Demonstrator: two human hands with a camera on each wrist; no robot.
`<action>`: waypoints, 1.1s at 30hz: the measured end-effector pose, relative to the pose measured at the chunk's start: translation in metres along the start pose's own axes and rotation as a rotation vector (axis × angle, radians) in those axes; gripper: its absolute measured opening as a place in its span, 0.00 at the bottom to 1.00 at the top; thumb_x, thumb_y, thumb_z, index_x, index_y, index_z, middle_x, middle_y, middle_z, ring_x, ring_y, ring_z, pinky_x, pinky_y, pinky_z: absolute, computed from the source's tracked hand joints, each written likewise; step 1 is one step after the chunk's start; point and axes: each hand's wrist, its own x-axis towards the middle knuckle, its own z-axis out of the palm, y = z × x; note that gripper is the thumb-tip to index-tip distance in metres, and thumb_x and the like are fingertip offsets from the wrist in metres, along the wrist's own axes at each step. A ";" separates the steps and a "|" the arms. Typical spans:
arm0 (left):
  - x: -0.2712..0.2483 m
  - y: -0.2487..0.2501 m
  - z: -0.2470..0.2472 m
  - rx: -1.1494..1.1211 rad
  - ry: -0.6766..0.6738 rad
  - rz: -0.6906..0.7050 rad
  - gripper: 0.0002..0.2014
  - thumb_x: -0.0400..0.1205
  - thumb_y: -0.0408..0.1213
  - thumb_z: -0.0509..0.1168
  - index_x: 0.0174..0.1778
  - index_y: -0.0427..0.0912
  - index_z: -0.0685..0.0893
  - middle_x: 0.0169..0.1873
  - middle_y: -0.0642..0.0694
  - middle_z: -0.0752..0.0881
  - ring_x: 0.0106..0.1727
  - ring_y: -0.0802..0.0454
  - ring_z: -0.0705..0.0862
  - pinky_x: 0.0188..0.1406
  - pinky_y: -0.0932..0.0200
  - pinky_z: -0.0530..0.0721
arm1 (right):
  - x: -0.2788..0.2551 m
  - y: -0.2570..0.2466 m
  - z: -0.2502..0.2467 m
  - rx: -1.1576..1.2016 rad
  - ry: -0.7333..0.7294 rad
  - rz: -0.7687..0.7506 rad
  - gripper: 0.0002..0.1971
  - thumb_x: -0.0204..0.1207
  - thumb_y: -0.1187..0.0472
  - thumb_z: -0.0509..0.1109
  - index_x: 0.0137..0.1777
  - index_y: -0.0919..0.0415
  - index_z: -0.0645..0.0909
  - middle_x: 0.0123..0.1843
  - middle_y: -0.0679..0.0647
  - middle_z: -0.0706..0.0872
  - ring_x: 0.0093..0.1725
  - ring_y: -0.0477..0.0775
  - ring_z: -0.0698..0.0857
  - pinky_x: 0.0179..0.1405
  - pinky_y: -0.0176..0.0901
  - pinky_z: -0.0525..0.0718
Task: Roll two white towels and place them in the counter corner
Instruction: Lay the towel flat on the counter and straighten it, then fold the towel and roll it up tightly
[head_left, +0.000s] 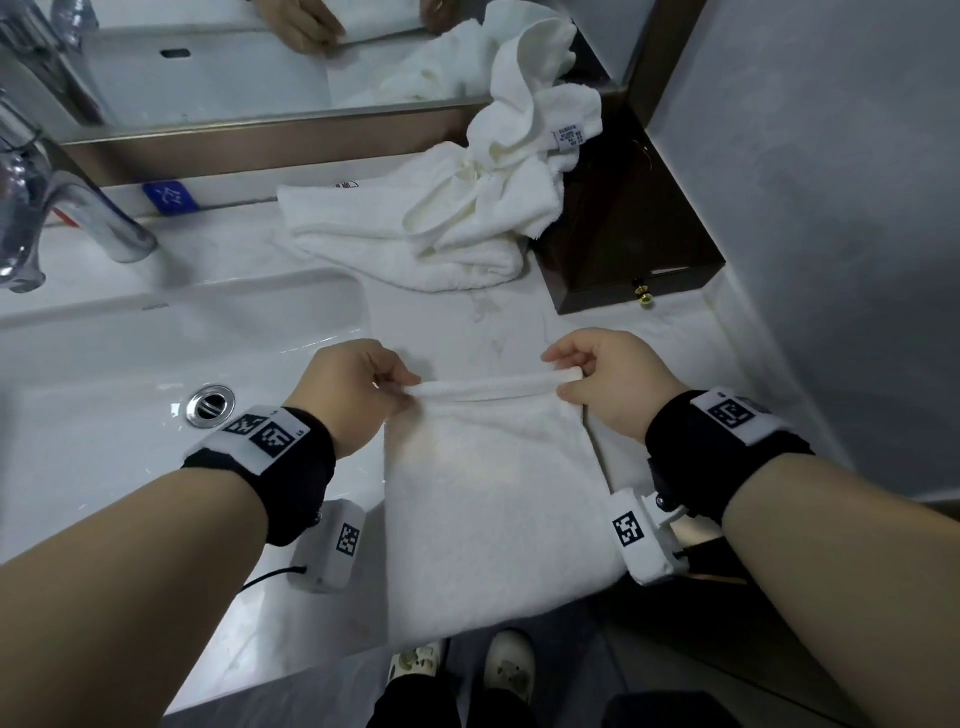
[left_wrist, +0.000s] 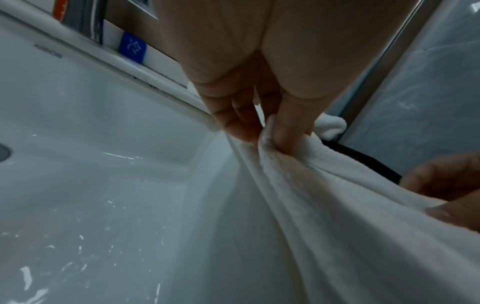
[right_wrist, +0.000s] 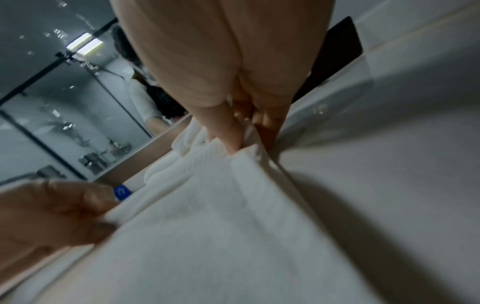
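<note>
A folded white towel (head_left: 493, 488) lies flat on the counter in front of me and hangs over the front edge. Its far edge is turned over into a thin roll (head_left: 496, 388). My left hand (head_left: 387, 387) pinches the left end of that roll between thumb and fingers (left_wrist: 287, 133). My right hand (head_left: 576, 382) pinches the right end, thumb (right_wrist: 228, 135) on top. A second white towel (head_left: 415, 228) lies crumpled at the back of the counter, partly draped against the mirror.
A white sink basin (head_left: 130, 374) with a metal drain (head_left: 210, 405) lies to the left, a chrome tap (head_left: 67, 208) behind it. A dark wooden box (head_left: 628, 244) fills the back right corner by the wall. The mirror (head_left: 234, 57) runs along the back.
</note>
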 end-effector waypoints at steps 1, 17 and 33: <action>0.001 0.001 0.001 0.026 0.001 0.023 0.15 0.72 0.23 0.76 0.35 0.51 0.89 0.36 0.55 0.85 0.39 0.61 0.81 0.37 0.82 0.72 | 0.001 -0.001 0.002 -0.069 0.001 -0.016 0.17 0.70 0.74 0.73 0.49 0.49 0.86 0.46 0.45 0.86 0.44 0.42 0.83 0.47 0.33 0.83; -0.003 0.002 -0.014 0.585 -0.140 0.740 0.21 0.64 0.11 0.70 0.44 0.38 0.94 0.29 0.46 0.80 0.32 0.42 0.76 0.26 0.48 0.81 | 0.007 -0.011 0.008 -0.659 -0.138 -0.324 0.09 0.72 0.75 0.67 0.41 0.66 0.88 0.40 0.49 0.72 0.54 0.55 0.75 0.49 0.34 0.71; 0.005 0.033 -0.015 0.992 -0.480 0.476 0.10 0.82 0.29 0.60 0.38 0.48 0.74 0.38 0.54 0.69 0.41 0.50 0.74 0.36 0.60 0.69 | -0.025 -0.004 0.017 -0.734 -0.043 -0.631 0.14 0.54 0.84 0.74 0.22 0.67 0.76 0.28 0.57 0.76 0.33 0.62 0.79 0.26 0.43 0.77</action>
